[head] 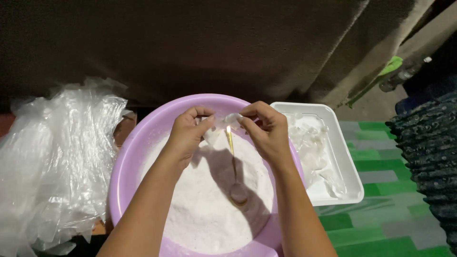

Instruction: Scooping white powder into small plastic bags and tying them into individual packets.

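My left hand point(186, 134) and my right hand point(267, 129) meet above a lilac plastic basin point(124, 162) filled with white powder point(204, 209). Both pinch a small clear plastic bag point(221, 124) between them, its mouth held at fingertip level. A gold-coloured spoon point(234, 176) lies in the powder below the bag, its bowl toward me and its handle pointing up toward my fingers.
A heap of clear plastic bags point(52, 162) lies left of the basin. A white rectangular tray point(333, 157) with filled little clear packets stands to the right on a green-and-grey checked mat point(381, 214). Dark patterned cloth point(428, 143) is at far right, a dark wall behind.
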